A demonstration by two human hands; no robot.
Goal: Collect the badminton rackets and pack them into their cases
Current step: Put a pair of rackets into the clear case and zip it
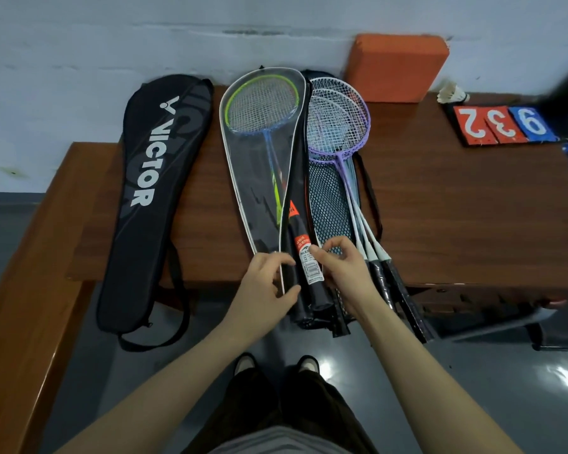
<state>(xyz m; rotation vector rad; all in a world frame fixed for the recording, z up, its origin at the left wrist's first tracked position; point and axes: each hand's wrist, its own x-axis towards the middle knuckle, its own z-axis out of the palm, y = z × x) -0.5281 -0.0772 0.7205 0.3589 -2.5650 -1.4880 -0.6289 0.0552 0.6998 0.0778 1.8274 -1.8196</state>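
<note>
Rackets' handles [309, 290] sit at lower centre, where the left hand [266, 283] fingers pinch the clear case [259, 165] edge and the right hand [341, 267] fingers pinch its tag. Closing this case seems the step in hand. Next, the purple rackets [338, 126] on the mesh case [332, 198] need sliding inside. Upper left on the counter [440, 208], the black case [151, 191] lies closed.

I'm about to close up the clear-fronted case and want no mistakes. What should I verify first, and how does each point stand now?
1. Green-framed racket head sits inside the clear-fronted case: ok.
2. Left hand holds the case's white edge: ok.
3. Right hand pinches at the tagged handle: ok.
4. Handles fully inside the case: not ok, they stick out past the table edge.
5. Zipper position: cannot tell.
6. Purple rackets packed: not ok, lying loose on the mesh case.
</note>
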